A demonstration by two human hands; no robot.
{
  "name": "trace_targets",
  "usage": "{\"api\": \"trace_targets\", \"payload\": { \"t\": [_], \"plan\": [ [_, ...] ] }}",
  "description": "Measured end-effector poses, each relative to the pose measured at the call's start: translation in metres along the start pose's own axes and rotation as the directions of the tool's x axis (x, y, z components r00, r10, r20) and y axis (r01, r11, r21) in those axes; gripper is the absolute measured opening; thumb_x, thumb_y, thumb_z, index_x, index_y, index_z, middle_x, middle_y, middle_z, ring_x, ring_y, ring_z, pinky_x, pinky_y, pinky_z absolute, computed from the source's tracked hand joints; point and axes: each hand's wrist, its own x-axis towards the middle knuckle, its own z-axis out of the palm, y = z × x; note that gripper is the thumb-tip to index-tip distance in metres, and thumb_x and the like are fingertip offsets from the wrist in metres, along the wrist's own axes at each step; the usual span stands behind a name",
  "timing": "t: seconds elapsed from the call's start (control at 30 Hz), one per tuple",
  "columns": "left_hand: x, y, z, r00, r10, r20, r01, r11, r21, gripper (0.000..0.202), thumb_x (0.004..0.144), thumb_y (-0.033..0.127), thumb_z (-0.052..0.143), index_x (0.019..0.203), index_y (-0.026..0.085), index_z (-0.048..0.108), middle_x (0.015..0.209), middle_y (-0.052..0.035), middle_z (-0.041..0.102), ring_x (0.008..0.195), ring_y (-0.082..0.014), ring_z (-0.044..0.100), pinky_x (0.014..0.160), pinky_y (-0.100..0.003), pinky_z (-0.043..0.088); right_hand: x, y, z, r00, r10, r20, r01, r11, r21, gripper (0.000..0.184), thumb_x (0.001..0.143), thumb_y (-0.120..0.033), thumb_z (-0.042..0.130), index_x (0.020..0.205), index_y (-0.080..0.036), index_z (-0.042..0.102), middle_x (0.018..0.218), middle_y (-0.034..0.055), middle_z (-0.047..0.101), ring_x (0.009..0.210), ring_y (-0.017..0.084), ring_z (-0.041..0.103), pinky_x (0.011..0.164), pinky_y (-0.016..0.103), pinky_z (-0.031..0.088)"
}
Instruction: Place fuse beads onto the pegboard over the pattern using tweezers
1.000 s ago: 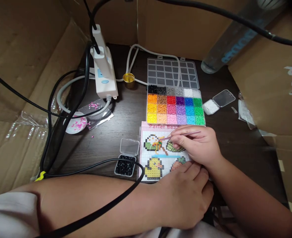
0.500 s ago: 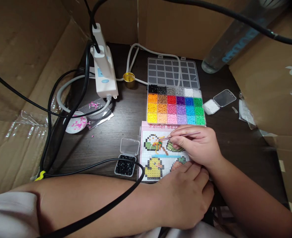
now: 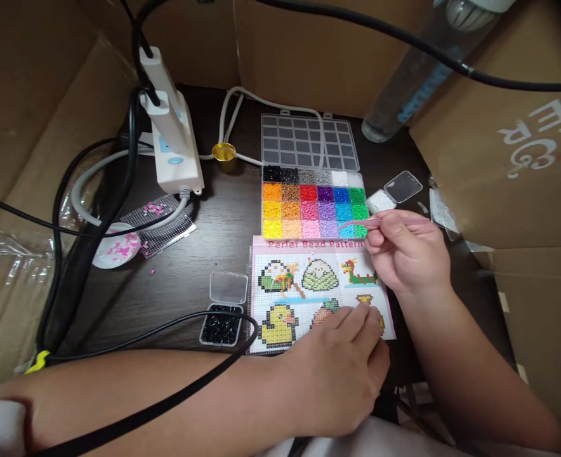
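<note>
My right hand is closed around pink tweezers. Their bent tip hovers over or touches the bead box, by the light purple and blue compartments; I cannot tell whether a bead is in it. My left hand rests with fingers extended on the lower right of the Perler bead pattern sheet, hiding part of it. A clear pegboard seems to lie over the sheet. Beads cover pictures such as a yellow duck and a green-and-white mound. Some brown and orange marks cross the upper left picture.
Left of the sheet stands a small open box of black beads. A white bead box sits right of the big box. Further left are a dish with pink beads, a power strip and a gold cup. A black cable crosses my left forearm.
My right hand has lifted the tweezers away from the upper left picture, moving right and up to the bead box. My left hand stays on the sheet. The whole view has shifted slightly.
</note>
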Motion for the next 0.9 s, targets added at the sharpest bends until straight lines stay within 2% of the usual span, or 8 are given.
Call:
{"api": "trace_targets", "payload": {
  "t": [0.1, 0.3, 0.57, 0.67, 0.77, 0.9],
  "plan": [
    [0.0, 0.0, 0.0, 1.0, 0.009, 0.016, -0.009, 1.0, -0.008, 0.049, 0.092, 0.046, 0.048, 0.118, 0.007, 0.06, 0.138, -0.0236, 0.048, 0.13, -0.0343, 0.044, 0.105, -0.042, 0.033, 0.004, 0.0, -0.004, 0.999, 0.031, -0.027, -0.03, 0.999, 0.017, 0.02, 0.065, -0.037, 0.086, 0.069, -0.023, 0.072, 0.062, -0.0005, 0.065, 0.05, 0.008, 0.053, 0.042, 0.02, 0.044],
    [-0.001, 0.0, 0.0, 1.0, 0.011, 0.025, -0.011, 1.0, 0.006, 0.048, 0.093, 0.045, 0.047, 0.119, 0.007, 0.06, 0.139, -0.0243, 0.047, 0.131, -0.0349, 0.044, 0.106, -0.042, 0.032, 0.003, 0.002, 0.001, 0.999, 0.033, -0.003, -0.033, 0.999, 0.011, 0.019, 0.067, -0.036, 0.085, 0.07, -0.022, 0.072, 0.065, -0.0004, 0.066, 0.051, 0.007, 0.053, 0.043, 0.019, 0.044],
    [-0.001, 0.0, -0.001, 1.0, 0.008, 0.019, -0.008, 1.0, -0.001, 0.046, 0.092, 0.043, 0.047, 0.117, 0.007, 0.061, 0.137, -0.0241, 0.049, 0.129, -0.0349, 0.045, 0.103, -0.042, 0.034, 0.001, 0.008, 0.007, 1.0, -0.028, 0.014, 0.029, 0.999, -0.025, 0.014, 0.071, -0.033, 0.083, 0.071, -0.021, 0.075, 0.064, 0.0017, 0.069, 0.049, 0.009, 0.056, 0.045, 0.022, 0.047],
    [-0.002, 0.001, -0.001, 1.0, 0.014, 0.017, -0.014, 1.0, 0.0, 0.045, 0.093, 0.043, 0.047, 0.116, 0.007, 0.061, 0.137, -0.0249, 0.049, 0.128, -0.0352, 0.046, 0.103, -0.043, 0.033, -0.005, 0.009, 0.016, 0.999, -0.045, 0.016, 0.046, 0.993, -0.11, 0.012, 0.072, -0.032, 0.082, 0.074, -0.021, 0.076, 0.061, 0.0013, 0.069, 0.048, 0.01, 0.057, 0.044, 0.023, 0.048],
    [-0.002, 0.001, 0.0, 1.0, 0.016, 0.005, -0.016, 1.0, -0.008, 0.045, 0.093, 0.043, 0.046, 0.115, 0.007, 0.062, 0.134, -0.0249, 0.051, 0.126, -0.0355, 0.047, 0.103, -0.043, 0.033, -0.015, 0.009, 0.03, 0.998, -0.029, 0.064, 0.045, 0.959, -0.279, 0.009, 0.074, -0.029, 0.08, 0.073, -0.021, 0.077, 0.056, 0.0004, 0.067, 0.048, 0.011, 0.06, 0.044, 0.023, 0.051],
    [-0.002, 0.001, 0.002, 1.0, 0.006, 0.025, -0.005, 0.999, -0.047, 0.04, 0.092, 0.039, 0.047, 0.114, 0.01, 0.063, 0.118, -0.0182, 0.059, 0.114, -0.0325, 0.053, 0.099, -0.042, 0.036, -0.026, 0.006, 0.048, 0.985, 0.005, 0.171, 0.061, 0.923, -0.381, 0.006, 0.072, -0.022, 0.079, 0.067, -0.02, 0.076, 0.063, 0.0015, 0.071, 0.05, 0.011, 0.062, 0.045, 0.021, 0.053]
  ]
}}
